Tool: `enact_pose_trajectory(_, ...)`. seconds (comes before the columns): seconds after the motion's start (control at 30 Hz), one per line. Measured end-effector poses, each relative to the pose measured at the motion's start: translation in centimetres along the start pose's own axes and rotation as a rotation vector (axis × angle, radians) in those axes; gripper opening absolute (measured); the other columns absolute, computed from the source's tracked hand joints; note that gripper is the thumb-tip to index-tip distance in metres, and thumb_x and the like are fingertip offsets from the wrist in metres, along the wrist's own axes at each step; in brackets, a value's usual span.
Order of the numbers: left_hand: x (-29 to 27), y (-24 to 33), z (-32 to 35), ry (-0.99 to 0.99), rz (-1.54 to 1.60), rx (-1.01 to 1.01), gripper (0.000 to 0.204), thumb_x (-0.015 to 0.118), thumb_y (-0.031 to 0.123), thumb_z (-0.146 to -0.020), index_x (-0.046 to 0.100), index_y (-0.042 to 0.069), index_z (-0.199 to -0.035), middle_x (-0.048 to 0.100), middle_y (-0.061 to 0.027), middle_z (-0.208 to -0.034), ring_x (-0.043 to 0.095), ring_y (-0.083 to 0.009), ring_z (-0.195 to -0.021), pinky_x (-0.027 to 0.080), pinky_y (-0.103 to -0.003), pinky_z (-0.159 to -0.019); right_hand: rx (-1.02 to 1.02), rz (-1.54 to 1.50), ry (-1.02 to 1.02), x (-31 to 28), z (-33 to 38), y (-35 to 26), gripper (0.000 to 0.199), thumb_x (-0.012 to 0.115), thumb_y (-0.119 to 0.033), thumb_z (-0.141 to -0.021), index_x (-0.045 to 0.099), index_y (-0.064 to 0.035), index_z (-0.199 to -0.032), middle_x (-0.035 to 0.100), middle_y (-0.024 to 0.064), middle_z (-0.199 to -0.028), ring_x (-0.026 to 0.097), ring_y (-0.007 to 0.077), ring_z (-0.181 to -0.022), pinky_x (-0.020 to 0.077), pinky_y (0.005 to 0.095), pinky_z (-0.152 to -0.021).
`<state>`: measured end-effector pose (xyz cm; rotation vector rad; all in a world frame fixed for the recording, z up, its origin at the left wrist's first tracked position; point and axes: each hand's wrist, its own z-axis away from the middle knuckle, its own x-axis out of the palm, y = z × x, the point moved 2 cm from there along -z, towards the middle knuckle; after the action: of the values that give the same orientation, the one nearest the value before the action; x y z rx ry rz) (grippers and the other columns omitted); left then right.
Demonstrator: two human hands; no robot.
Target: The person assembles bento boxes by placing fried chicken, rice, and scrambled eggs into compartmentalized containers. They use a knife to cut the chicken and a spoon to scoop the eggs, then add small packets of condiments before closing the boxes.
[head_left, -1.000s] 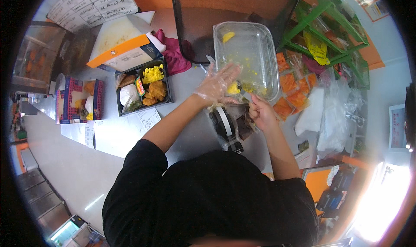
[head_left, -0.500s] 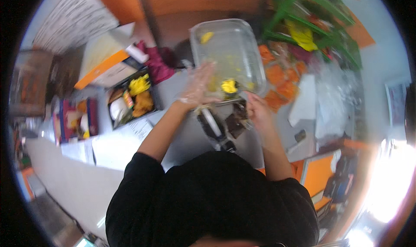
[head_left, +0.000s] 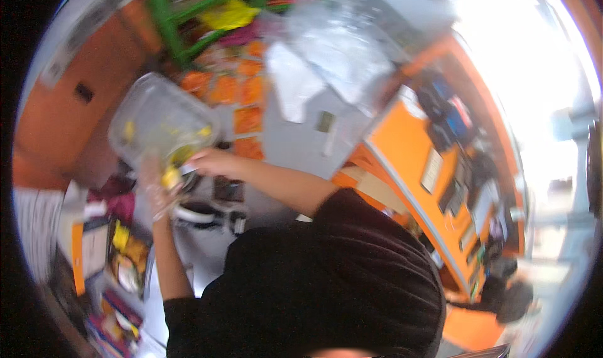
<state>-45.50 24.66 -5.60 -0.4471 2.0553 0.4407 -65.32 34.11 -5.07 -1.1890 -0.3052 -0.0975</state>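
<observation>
1. A person in a black long-sleeved top leans over a cluttered grey desk (head_left: 295, 138), both hands meeting at the near rim of a large clear plastic rectangular tub (head_left: 160, 122) that stands toward the desk's far left corner.
2. The left hand (head_left: 158, 188), in what looks like a thin clear glove, is loosely cupped around a small yellow piece of food (head_left: 169, 177); motion blur hides how tightly the fingers close.
3. The right hand (head_left: 210, 163) lies curled at the tub's near edge, just beside the left; whether it grips anything cannot be told.
4. The yellow piece is judged light, soft and probably moist, so slippery under a glove: best pinched gently across its middle with the fingertips, not squeezed.
5. More yellow scraps (head_left: 129, 130) cling inside the tub, itself likely light and stiff.
6. A black compartment tray of food (head_left: 129, 257) sits at the desk's left edge, well apart from the hands; orange packets (head_left: 242, 100) lie beyond the tub, below a green metal rack (head_left: 169, 18).
</observation>
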Motion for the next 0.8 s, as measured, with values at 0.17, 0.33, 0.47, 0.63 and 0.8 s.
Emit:
enact_pose_trajectory(0.17, -0.5, 1.2, 0.5, -0.168, 0.025, -0.177, 0.086, 0.065, 0.060, -0.071, 0.037, 0.023, -0.143, 0.028, -0.0097, -0.151, 0.024, -0.0339, -0.140, 0.022, -0.061, -0.107, 0.033, -0.451, 0.198, 0.4, 2.6, 2.4, 0.020, 0.054, -0.021, -0.095, 0.061, -0.0067, -0.106, 0.037, -0.0094, -0.059, 0.030, 0.0021, -0.047, 0.0227, 0.0193, -0.040)
enact_pose_trajectory(0.33, -1.4, 1.8, 0.1, -0.322, -0.088, -0.212, 0.077, 0.054, 0.064, -0.078, 0.036, 0.026, -0.143, 0.025, -0.0035, -0.153, 0.016, -0.0302, -0.142, 0.016, -0.068, -0.106, -0.034, -0.409, 0.266, -0.8, 4.1, 1.4, 0.034, 0.052, -0.024, -0.096, 0.054, -0.0007, -0.121, 0.036, -0.0073, -0.059, 0.031, 0.0039, -0.047, 0.0212, 0.0216, -0.041)
enact_pose_trajectory(0.47, -2.3, 2.5, -0.8, -0.279, -0.044, -0.210, 0.068, 0.057, 0.059, -0.079, 0.046, 0.025, -0.137, 0.028, -0.0035, -0.152, 0.022, -0.0317, -0.140, 0.017, -0.069, -0.104, -0.046, -0.459, 0.230, -1.4, 4.7, -1.0, 0.038, 0.052, -0.025, -0.097, 0.050, -0.0005, -0.126, 0.032, -0.0067, -0.059, 0.028, 0.0050, -0.047, 0.0204, 0.0211, -0.042)
enact_pose_trajectory(0.63, -3.0, 3.3, -1.8, -0.303, -0.072, -0.196, 0.062, 0.054, 0.054, -0.085, 0.042, 0.027, -0.139, 0.032, -0.0028, -0.149, 0.025, -0.0274, -0.139, 0.015, -0.070, -0.105, -0.042, -0.205, 0.359, -1.5, 5.3, -2.5, 0.042, 0.051, -0.023, -0.097, 0.046, 0.0015, -0.131, 0.030, -0.0073, -0.059, 0.027, 0.0031, -0.047, 0.0206, 0.0210, -0.042)
enact_pose_trajectory(0.8, -5.1, 2.8, -2.8, -0.190, 0.098, -0.181, 0.051, 0.060, 0.035, -0.086, 0.050, 0.019, -0.134, 0.045, -0.0085, -0.140, 0.041, -0.0292, -0.131, 0.028, -0.060, -0.106, -0.090, -0.337, 0.352, -1.5, 6.0, -2.7, 0.039, 0.049, -0.021, -0.098, 0.048, 0.0008, -0.130, 0.030, -0.0069, -0.060, 0.027, 0.0041, -0.048, 0.0207, 0.0211, -0.042)
